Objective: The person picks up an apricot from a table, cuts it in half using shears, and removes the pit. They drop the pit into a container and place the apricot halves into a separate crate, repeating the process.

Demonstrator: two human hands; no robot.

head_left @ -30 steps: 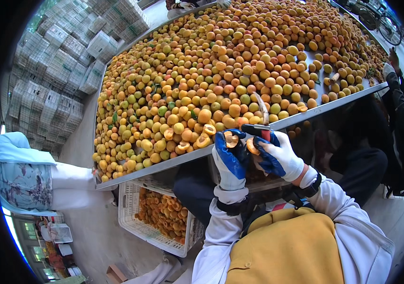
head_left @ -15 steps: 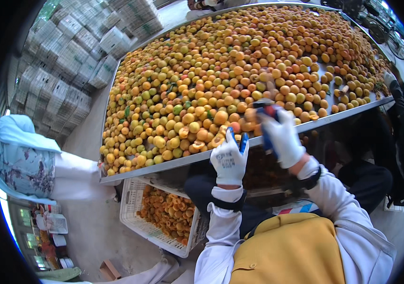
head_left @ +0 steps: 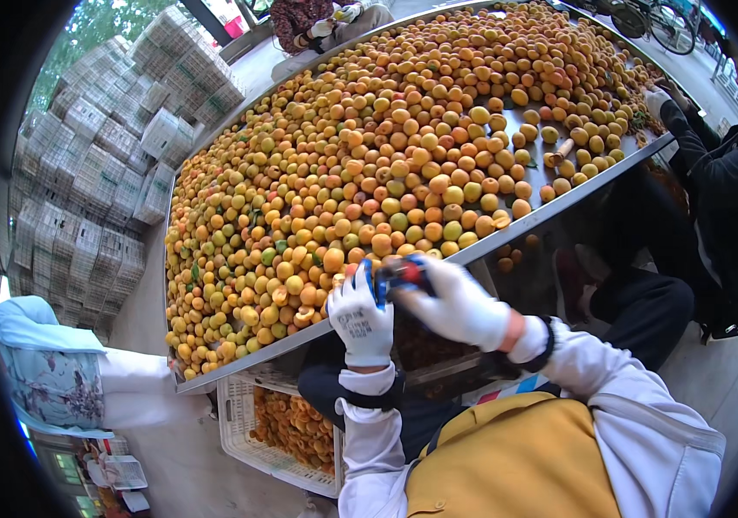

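Both my hands wear white gloves with blue on the fingers and meet at the near edge of a metal-rimmed table (head_left: 550,211) heaped with apricots (head_left: 395,168). My left hand (head_left: 362,324) is closed, fingertips up; what lies in it is mostly hidden. My right hand (head_left: 464,306) grips a dark hand tool with a red part (head_left: 405,274), its tip against the left fingers. Motion smears the tool, so its exact kind does not show. Below the table edge, left of my knees, a white plastic crate (head_left: 235,423) holds opened apricot halves (head_left: 291,427).
Stacked pale crates (head_left: 110,164) stand far left. A person in light blue (head_left: 49,363) is at the table's left end, another in black (head_left: 723,198) at the right. Someone with gloved hands (head_left: 321,30) sits across. A small wooden-looking piece (head_left: 564,148) lies among the fruit.
My view has shifted, showing more of the person across. My right hand has brought the tool to my left hand, whose fingers have closed; before, they were apart.
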